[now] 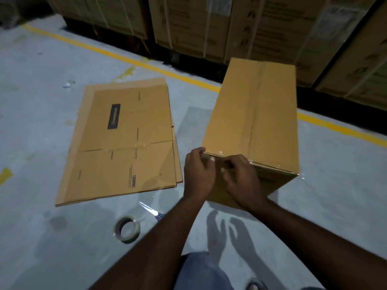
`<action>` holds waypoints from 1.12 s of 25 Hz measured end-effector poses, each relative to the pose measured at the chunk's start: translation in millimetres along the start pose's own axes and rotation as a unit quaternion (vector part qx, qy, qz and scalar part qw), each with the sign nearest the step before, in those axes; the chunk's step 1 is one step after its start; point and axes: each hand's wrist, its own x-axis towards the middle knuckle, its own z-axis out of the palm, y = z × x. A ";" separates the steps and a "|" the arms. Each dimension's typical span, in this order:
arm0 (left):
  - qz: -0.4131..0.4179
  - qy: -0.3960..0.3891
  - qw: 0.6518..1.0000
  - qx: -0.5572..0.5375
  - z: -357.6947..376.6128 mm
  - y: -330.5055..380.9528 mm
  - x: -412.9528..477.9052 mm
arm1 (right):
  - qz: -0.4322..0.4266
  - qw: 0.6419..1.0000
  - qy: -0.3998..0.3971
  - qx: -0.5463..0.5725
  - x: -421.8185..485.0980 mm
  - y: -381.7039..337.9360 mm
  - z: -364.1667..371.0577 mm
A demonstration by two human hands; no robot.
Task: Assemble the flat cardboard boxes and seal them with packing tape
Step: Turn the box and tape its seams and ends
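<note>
We find the left hand (199,172) curled over the near top edge of the assembled box (251,114), close to its left corner, gripping the cardboard. Just beside it, the right hand (240,181) has bent fingers that seem to pinch the clear tape (219,153) glinting along that same edge; blur keeps us from being sure of the pinch. The box stands on the floor (41,101) straight ahead, its flaps closed. Its centre seam (254,114) looks to carry a glossy strip, though the dim light leaves us unsure. We judge this box to be nearly done, with only the edge tape left to finish and smooth down. The rest of the job lies to the left: a stack of flat boxes (125,143) rests on the floor, well apart from the hands, not yet opened or taped. The tape roll (127,229) lies on its side near the left forearm, with a loose strip (147,206) of clear film beside it that could cling to a sleeve or a sole. A bent knee (201,273) in blue cloth sits below the arms. Beyond a yellow line (146,63), strapped cartons (188,21) stand in a row just behind the box, leaving little room to turn it that way.
</note>
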 end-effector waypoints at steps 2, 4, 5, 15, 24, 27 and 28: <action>-0.012 -0.009 0.998 0.061 7.1 11.8 0.0 | 0.039 0.994 0.071 -0.075 -10.3 24.6 -33.4; -0.029 0.001 0.995 0.097 13.1 20.3 7.5 | 0.133 0.970 0.114 -0.167 -16.9 51.8 -58.4; -0.052 0.000 0.993 0.108 15.4 22.2 13.5 | 0.184 0.959 0.119 -0.178 -18.3 63.3 -64.8; -0.129 -0.050 0.979 0.152 39.7 8.6 52.0 | 0.399 0.899 0.133 0.120 8.1 108.8 -63.6; -0.219 0.004 0.975 0.046 66.8 35.7 3.9 | 0.349 0.912 0.173 0.132 18.4 117.9 -118.0; -0.285 0.038 0.958 -0.015 94.3 65.2 -65.2 | 0.292 0.938 0.127 0.135 18.5 138.5 -167.4; -0.316 0.020 0.948 -0.030 105.5 75.5 -88.0 | 0.288 0.942 0.118 0.127 16.4 149.0 -179.9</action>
